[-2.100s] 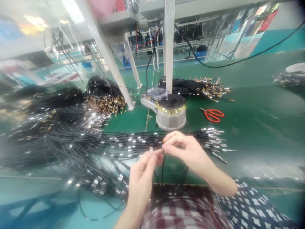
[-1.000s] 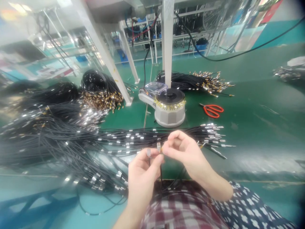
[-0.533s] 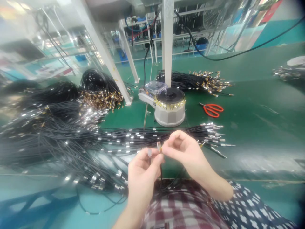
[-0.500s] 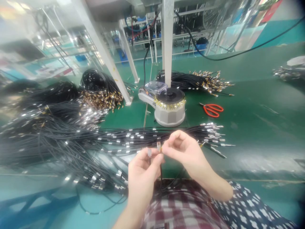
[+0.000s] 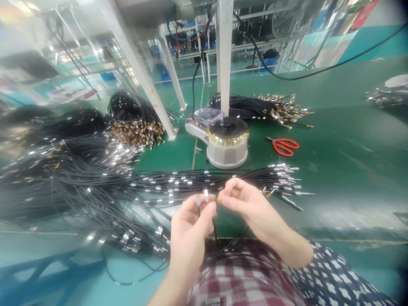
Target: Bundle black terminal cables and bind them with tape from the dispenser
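Observation:
My left hand [image 5: 189, 231] is closed around a black cable [image 5: 215, 229]. Two silvery connector ends stick up from its fingers, a greyish one [image 5: 198, 199] on the left and a brighter one [image 5: 205, 195] beside it. Just to the right, my right hand [image 5: 247, 202] pinches a small amber piece of tape [image 5: 219, 200] between thumb and forefinger, a little apart from the connectors. Beyond both hands stands a round white tape dispenser [image 5: 227, 153] with a black top and short yellowish strips around its rim.
A bundle of black cables [image 5: 188, 180] lies across the green table [image 5: 334, 170] just past my hands. More cable heaps [image 5: 79, 123] fill the left. Red-handled scissors [image 5: 283, 146] lie right of the dispenser. White posts [image 5: 225, 59] rise behind, near another cable bundle [image 5: 264, 108].
My hands have drawn slightly apart. The brighter connector has shifted left with my left hand, away from the amber tape in my right fingertips.

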Demonstrator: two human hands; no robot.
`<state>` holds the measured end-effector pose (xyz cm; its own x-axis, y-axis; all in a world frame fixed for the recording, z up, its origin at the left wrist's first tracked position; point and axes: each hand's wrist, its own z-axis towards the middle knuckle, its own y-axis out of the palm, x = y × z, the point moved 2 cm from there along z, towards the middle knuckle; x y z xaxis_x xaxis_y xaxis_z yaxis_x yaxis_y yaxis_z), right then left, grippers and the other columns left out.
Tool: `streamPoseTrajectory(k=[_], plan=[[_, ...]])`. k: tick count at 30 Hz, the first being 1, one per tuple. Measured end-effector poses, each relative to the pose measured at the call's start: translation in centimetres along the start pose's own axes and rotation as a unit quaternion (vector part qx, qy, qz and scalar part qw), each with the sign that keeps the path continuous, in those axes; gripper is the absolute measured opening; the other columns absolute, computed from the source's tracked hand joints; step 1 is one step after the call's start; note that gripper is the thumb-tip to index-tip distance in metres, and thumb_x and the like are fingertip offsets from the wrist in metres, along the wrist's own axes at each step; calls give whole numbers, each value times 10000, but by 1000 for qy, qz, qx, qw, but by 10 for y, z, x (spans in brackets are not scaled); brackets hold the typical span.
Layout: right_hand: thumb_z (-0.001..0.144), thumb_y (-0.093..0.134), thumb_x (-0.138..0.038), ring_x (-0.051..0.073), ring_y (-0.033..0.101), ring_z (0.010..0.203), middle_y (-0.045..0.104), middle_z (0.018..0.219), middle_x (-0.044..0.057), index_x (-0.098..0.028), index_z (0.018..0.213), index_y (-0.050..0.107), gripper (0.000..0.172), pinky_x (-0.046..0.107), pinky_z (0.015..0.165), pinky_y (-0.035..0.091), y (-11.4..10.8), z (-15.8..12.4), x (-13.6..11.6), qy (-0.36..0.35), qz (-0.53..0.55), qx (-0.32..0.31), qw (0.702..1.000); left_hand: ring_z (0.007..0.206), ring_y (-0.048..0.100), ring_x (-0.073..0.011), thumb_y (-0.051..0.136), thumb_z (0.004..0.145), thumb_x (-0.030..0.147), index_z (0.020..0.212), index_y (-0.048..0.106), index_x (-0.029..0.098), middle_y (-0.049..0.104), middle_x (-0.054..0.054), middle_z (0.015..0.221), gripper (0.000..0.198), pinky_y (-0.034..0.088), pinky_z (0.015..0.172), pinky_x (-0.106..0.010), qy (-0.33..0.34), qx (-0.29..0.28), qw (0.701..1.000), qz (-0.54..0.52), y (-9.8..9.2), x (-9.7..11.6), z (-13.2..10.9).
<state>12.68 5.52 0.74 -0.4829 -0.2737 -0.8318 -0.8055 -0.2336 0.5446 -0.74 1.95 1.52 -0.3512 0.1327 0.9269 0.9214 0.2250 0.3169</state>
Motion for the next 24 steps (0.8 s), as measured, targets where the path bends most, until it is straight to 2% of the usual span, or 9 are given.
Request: streamPoseTrajectory(k=[6, 11, 15, 17, 19, 20, 21, 22, 24], plan=[[731, 776, -222, 109, 603, 699, 644, 718, -34, -189, 757, 547, 233, 248, 725, 453, 0, -2, 1, 13, -10, -8, 1000, 446, 324, -2, 790, 702, 226, 801, 722, 167, 647, -28, 795, 134, 293, 402, -140, 3, 3, 1000, 0, 0, -2, 0], [746, 758, -226, 119, 615, 690, 637, 707, -36, -192, 752, 538, 222, 273, 733, 459, 1, -3, 0, 13, -24, -16, 999, 450, 330, -12, 799, 681, 215, 723, 665, 155, 602, 4, 714, 153, 285, 401, -140, 5, 5, 1000, 6, 1, 0, 0], [766, 734, -217, 155, 626, 693, 659, 724, -21, -219, 737, 541, 195, 332, 739, 466, 0, -7, 0, -65, -126, 31, 989, 460, 323, -21, 759, 740, 242, 734, 644, 154, 555, 23, 662, 146, 274, 412, -145, 7, -6, 1000, 26, -1, -2, 1], [771, 728, -190, 181, 637, 723, 696, 747, -4, -237, 714, 574, 170, 370, 773, 447, 0, -12, -1, -183, -254, 88, 946, 469, 319, -26, 726, 783, 259, 753, 631, 156, 528, 31, 648, 144, 272, 423, -150, 4, -18, 999, 35, -2, -4, 2], [768, 725, -153, 195, 644, 734, 734, 766, 2, -255, 674, 613, 179, 402, 817, 408, 1, -18, -3, -300, -372, 116, 871, 469, 310, -28, 703, 810, 272, 759, 616, 158, 504, 38, 634, 153, 264, 427, -154, -2, -31, 999, 38, -1, -6, 2], [764, 726, -142, 198, 646, 728, 745, 767, 2, -261, 652, 623, 193, 413, 831, 391, 2, -19, -3, -335, -404, 118, 843, 465, 302, -26, 697, 817, 275, 756, 609, 159, 495, 41, 625, 158, 254, 425, -155, -8, -36, 999, 35, -1, -7, 2], [761, 729, -142, 199, 647, 724, 749, 764, 2, -264, 640, 627, 200, 419, 838, 384, 1, -19, -3, -344, -414, 122, 834, 458, 292, -23, 696, 819, 274, 749, 603, 159, 493, 43, 620, 164, 243, 423, -155, -13, -39, 999, 30, 0, -7, 2], [758, 735, -156, 199, 648, 721, 746, 753, 3, -261, 635, 624, 197, 418, 835, 391, 0, -17, -3, -327, -401, 131, 846, 451, 283, -19, 697, 818, 270, 748, 605, 157, 494, 44, 617, 162, 232, 420, -156, -15, -40, 999, 24, 0, -7, 3], [738, 761, -209, 197, 647, 727, 726, 729, 4, -243, 639, 593, 198, 398, 803, 430, -4, -11, -4, -235, -303, 152, 911, 438, 274, -11, 700, 814, 265, 777, 631, 154, 504, 42, 616, 136, 221, 416, -158, -12, -36, 999, 15, 1, -5, 3]])
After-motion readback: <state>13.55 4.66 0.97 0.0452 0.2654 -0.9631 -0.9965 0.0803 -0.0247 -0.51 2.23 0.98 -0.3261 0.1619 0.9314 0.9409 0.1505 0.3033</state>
